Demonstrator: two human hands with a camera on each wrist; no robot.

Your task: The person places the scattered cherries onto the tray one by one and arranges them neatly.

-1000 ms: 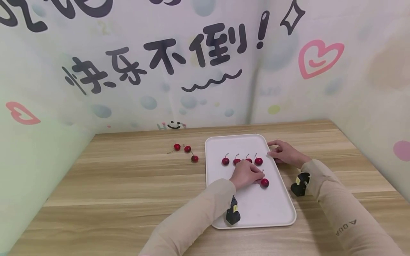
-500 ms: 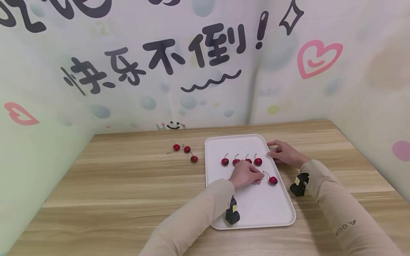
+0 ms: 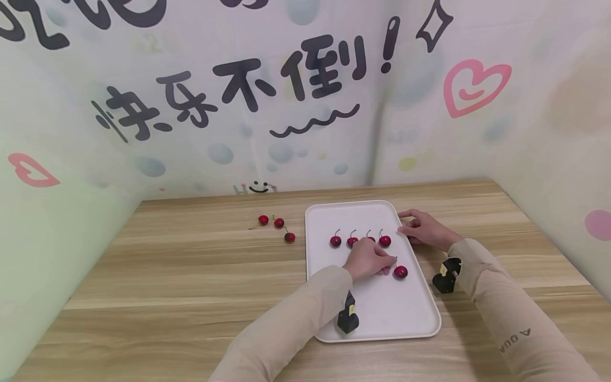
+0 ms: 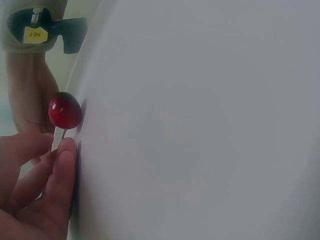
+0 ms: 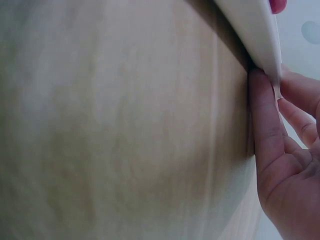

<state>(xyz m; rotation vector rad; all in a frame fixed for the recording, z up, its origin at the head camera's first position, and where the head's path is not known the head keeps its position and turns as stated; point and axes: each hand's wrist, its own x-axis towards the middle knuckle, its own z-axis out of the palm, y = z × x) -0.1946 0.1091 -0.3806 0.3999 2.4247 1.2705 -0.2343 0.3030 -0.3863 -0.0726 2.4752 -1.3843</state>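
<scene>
On the white tray (image 3: 386, 315), my left hand (image 3: 366, 259) pinches the stem of a red cherry (image 3: 400, 272) between thumb and fingertips. The left wrist view shows this cherry (image 4: 65, 111) beyond the fingertips, close to the tray surface. Behind that hand lies a row of cherries with upright stems, among them a leftmost cherry (image 3: 335, 241) and a rightmost cherry (image 3: 384, 241); the hand partly covers the middle ones. My right hand (image 3: 427, 229) grips the tray's right rim, thumb and fingers on either side of the edge (image 5: 260, 35) in the right wrist view.
Left of the tray, three loose cherries lie on the wooden table (image 3: 167, 276): a far cherry (image 3: 263, 219), a middle cherry (image 3: 279, 223) and a nearer cherry (image 3: 289, 237). A printed cloth wall (image 3: 191, 159) stands behind the table and along its sides.
The pinched cherry has swung on the tray, first right and away from the fingers, then partly back with its stem at the fingertips. The right hand and tray have stayed put.
</scene>
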